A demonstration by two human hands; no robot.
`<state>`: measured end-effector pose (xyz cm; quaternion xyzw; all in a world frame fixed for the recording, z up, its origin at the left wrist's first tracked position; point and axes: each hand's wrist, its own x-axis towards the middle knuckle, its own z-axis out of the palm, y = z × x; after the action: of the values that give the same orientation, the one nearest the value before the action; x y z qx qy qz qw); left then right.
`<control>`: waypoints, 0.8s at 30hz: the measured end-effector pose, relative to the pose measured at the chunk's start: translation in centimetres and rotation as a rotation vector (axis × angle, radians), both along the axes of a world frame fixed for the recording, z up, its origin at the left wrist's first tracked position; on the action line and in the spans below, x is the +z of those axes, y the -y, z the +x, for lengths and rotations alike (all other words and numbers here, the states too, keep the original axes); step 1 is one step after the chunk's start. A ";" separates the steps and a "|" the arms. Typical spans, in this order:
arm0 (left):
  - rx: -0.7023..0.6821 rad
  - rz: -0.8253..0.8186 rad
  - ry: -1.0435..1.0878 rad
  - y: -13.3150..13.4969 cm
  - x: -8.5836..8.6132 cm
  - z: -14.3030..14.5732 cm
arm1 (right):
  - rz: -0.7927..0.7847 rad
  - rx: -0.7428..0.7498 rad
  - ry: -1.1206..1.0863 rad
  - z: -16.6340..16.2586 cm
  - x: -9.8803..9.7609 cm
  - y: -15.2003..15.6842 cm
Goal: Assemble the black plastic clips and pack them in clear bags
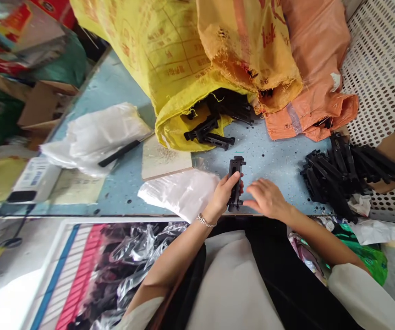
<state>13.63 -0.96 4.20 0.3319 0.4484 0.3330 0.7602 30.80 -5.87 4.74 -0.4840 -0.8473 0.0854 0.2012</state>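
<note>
My left hand (225, 193) grips a long black plastic part (236, 183) with a slotted frame and small knobs at its ends, held upright above the front of the table. My right hand (266, 198) is just right of it, thumb and fingers apart, with nothing visible in it; the thumb tip is close to the part's lower end, and I cannot tell whether they touch. Beside my left hand lies a stack of clear plastic bags (180, 192). More black parts (206, 130) spill from the mouth of a yellow woven sack (180, 50).
A heap of black parts (335, 174) lies at right by a perforated white basket (386, 59). Orange sacks (314, 64) stand behind. At left on the blue table (115, 197) are a plastic-bag bundle (104, 128), a black-handled tool (120, 153) and a white box (34, 178). Below stands a crate with wrapped parts (128, 261).
</note>
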 end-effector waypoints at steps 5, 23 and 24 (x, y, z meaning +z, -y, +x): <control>0.014 0.074 -0.006 0.3 0.1 0.4 | -0.137 0.063 -0.144 -1.8 -1.3 1.7; -0.138 -0.460 0.232 0.1 1.1 1.0 | -0.018 0.450 -0.022 0.3 2.1 -2.3; -0.071 -0.348 0.199 0.5 1.0 1.0 | -0.199 0.367 -0.148 0.0 1.8 -2.0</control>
<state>14.64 -1.41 5.19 0.1768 0.4100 0.2545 0.8578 30.75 -3.85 6.58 -0.3315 -0.8916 0.2392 0.1949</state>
